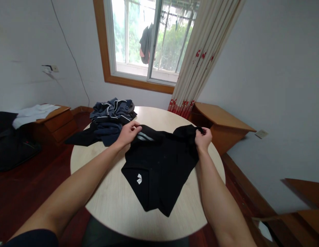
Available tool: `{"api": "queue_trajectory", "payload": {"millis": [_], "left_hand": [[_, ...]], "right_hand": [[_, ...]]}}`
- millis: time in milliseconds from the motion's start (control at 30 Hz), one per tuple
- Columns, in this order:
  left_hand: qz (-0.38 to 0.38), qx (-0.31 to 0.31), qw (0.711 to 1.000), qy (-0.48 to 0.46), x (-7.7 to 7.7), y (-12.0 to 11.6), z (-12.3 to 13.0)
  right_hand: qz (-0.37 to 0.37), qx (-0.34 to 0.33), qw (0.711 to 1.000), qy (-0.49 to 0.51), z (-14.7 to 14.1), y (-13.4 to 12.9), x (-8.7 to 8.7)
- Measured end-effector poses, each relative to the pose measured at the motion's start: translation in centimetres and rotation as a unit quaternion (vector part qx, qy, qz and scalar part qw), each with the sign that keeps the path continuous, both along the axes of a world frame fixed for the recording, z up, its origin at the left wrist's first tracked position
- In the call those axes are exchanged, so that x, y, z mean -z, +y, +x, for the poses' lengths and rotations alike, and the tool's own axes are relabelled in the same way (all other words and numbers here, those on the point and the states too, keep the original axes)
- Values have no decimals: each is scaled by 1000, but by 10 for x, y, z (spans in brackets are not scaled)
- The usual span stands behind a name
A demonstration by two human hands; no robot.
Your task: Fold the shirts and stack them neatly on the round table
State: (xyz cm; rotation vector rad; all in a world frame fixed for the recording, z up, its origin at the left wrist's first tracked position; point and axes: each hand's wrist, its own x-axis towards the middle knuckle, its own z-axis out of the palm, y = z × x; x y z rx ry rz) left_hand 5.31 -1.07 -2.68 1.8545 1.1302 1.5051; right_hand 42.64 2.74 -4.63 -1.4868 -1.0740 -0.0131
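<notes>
A black shirt [172, 164] lies spread over the round table, partly folded, with a white label [139, 178] showing near its lower left side. Two pale stripes [144, 137] run along its upper left part. My left hand [129, 133] pinches the shirt's upper left edge between thumb and fingers. At the upper right corner, my right hand [203, 138] is closed on a bunched bit of the same cloth. The shirt's lower end points toward me and rests on the tabletop.
A heap of dark blue and black clothes [111, 115] sits on the round table [105, 202] at the back left. Beyond are a window [149, 44] and a curtain [198, 58]. Wooden furniture [221, 120] stands at right; a drawer cabinet [58, 123] stands at left.
</notes>
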Motion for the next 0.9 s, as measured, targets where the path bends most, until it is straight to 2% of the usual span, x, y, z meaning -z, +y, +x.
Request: {"api": "queue_trajectory", "payload": {"millis": [33, 100, 200, 267, 300, 367, 433, 533, 600, 700, 900], "left_hand": [[-9, -22, 997, -80, -3, 6, -8], [-33, -63, 979, -192, -6, 15, -18], [-72, -90, 958, -263, -4, 19, -20], [-70, -63, 963, -253, -2, 16, -14], [-61, -37, 973, -221, -1, 13, -10], [-45, 38, 994, -92, 2, 4, -3], [-36, 128, 988, 83, 7, -8, 6], [-39, 246, 918, 309, 19, -27, 22], [-48, 280, 870, 403, 26, -38, 35], [-61, 287, 839, 459, 28, -50, 52], [-17, 264, 839, 475, 14, -62, 69]], "right_hand": [[5, 27, 999, 25, 4, 0, 0], [-21, 28, 999, 22, 4, 0, 4], [-84, -56, 993, -58, -6, -2, 10], [-124, -117, 979, -116, -12, -4, 11], [-145, -142, 969, -139, -14, -5, 11], [-189, -184, 949, -174, -17, -6, 11], [-227, -217, 928, -200, -17, -8, 10], [-260, -244, 904, -236, -19, -12, 10], [-266, -247, 898, -247, -22, -13, 9], [-269, -246, 896, -252, -26, -14, 8], [-279, -245, 890, -263, -31, -16, 6]]}}
